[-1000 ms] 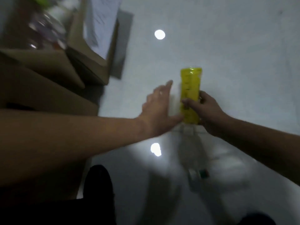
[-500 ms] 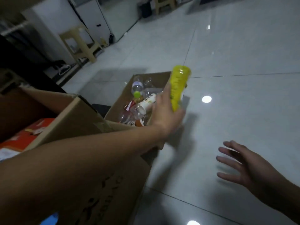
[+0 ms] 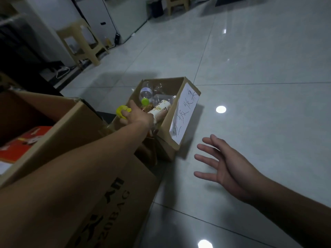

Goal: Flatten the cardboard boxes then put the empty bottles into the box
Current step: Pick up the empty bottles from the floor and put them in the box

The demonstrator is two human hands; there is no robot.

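My left hand (image 3: 137,115) reaches over the near left edge of a small open cardboard box (image 3: 167,122) and grips a yellow bottle (image 3: 121,110), which is mostly hidden behind my fingers. The box stands on the tiled floor and holds several empty bottles, among them a clear one with a green cap (image 3: 145,97) and a white-labelled one (image 3: 159,109). A white paper sheet with handwriting (image 3: 184,113) is stuck on the box's right side. My right hand (image 3: 223,167) hovers above the floor to the right of the box, palm open, fingers spread, holding nothing.
A large open cardboard box (image 3: 100,176) with printed lettering stands under my left arm at the near left, with a red package (image 3: 23,142) inside. A beige plastic stool (image 3: 82,40) and white cabinets (image 3: 114,17) stand at the back left. Glossy floor tiles (image 3: 259,86) stretch to the right.
My left hand has carried the yellow bottle from above the small box's near edge down to its left rim. My right hand stays open over the floor. The view has tilted up since the earliest frame.
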